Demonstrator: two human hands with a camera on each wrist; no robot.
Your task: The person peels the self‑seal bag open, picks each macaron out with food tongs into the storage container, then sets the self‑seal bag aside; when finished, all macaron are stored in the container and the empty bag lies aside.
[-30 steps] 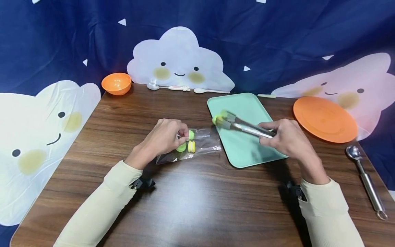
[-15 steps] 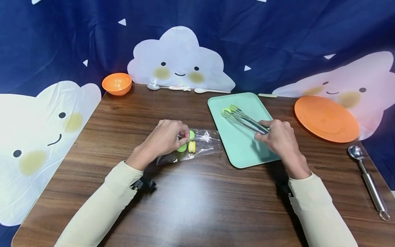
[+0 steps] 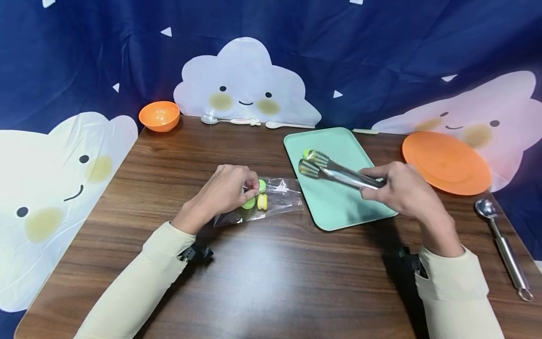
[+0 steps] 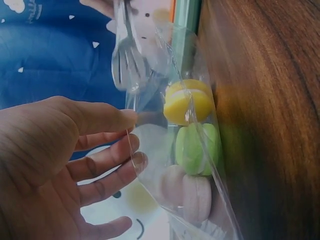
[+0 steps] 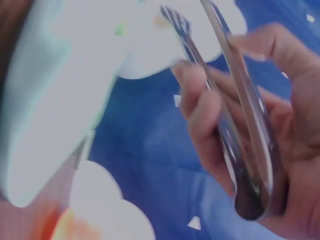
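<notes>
Since half a second ago: right hand (image 3: 402,190) drew the tongs (image 3: 334,172) back with tips parted, green macaron (image 3: 306,154) left on the teal tray (image 3: 338,207) at frame centre-right. Left hand (image 3: 226,188) kept pinching the clear bag (image 3: 275,200) on the bench (image 3: 271,282). One transfer judged done. Macaron partly hidden behind tong tips; right-wrist view blurred.

Tongs (image 3: 334,172): polished metal, mirror-bright (blurred in the right wrist view). Bag (image 3: 271,200): thin clear plastic, glossy, creased. Tray (image 3: 338,207): smooth matt mint plastic. Table (image 3: 271,282): dark wood-grain, satin sheen. Plate (image 3: 444,162) at 3 o'clock of the tray: orange plastic, smooth. Backdrop (image 3: 381,47): wrinkled, faintly shiny sheet.
</notes>
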